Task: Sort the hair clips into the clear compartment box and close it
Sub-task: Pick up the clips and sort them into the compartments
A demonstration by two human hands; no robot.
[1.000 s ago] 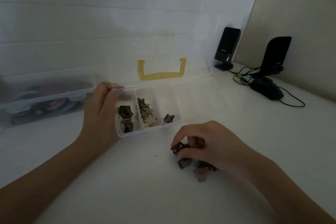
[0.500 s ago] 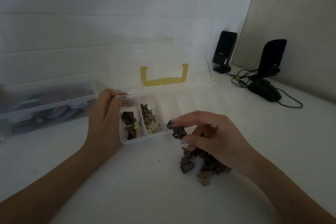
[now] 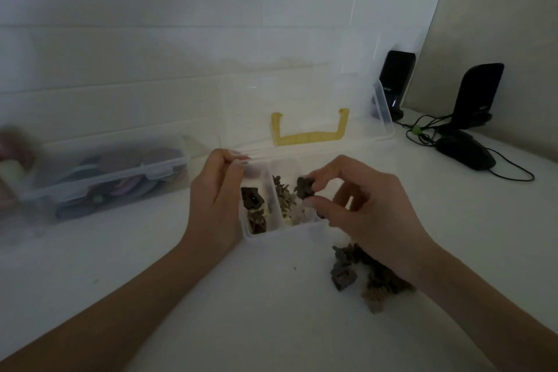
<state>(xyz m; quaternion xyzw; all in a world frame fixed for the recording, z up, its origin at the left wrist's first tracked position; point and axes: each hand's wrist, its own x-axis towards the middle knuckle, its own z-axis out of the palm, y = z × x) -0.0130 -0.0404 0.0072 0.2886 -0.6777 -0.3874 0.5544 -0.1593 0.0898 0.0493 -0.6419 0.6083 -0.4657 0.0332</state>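
The hair clips sit in three places, and going left to right you first pass the closed storage box (image 3: pixel 102 181) of coloured items, lying near the counter's (image 3: pixel 151 296) back-left edge against the tiled wall. Next comes your left hand (image 3: pixel 216 205), its fingers curled round the left end wall of the clear compartment box (image 3: pixel 283 228), thumb on the outside, fingertips hooked over the back rim. The box's long axis runs left to right along the back edge, and its lid (image 3: pixel 302 106) stands open toward the wall with the yellow handle (image 3: pixel 309 130) on it. The leftmost compartment holds dark brown clips (image 3: pixel 253 211); the one beside it holds greenish and pale clips (image 3: pixel 285 199).

Your right hand (image 3: pixel 368 208) hovers over the next compartment, thumb and forefinger pinching one dark clip (image 3: pixel 304 187), the other fingers loosely bent. Which way that clip points is too blurred to tell. Below that wrist, on the counter just in front of the box's front wall, lies the unsorted pile of clips (image 3: pixel 362 272), brown and tan, pointing every way. Toward the back-right corner stand two black speakers (image 3: pixel 480 93) and a black mouse (image 3: pixel 466 151) with tangled cables.
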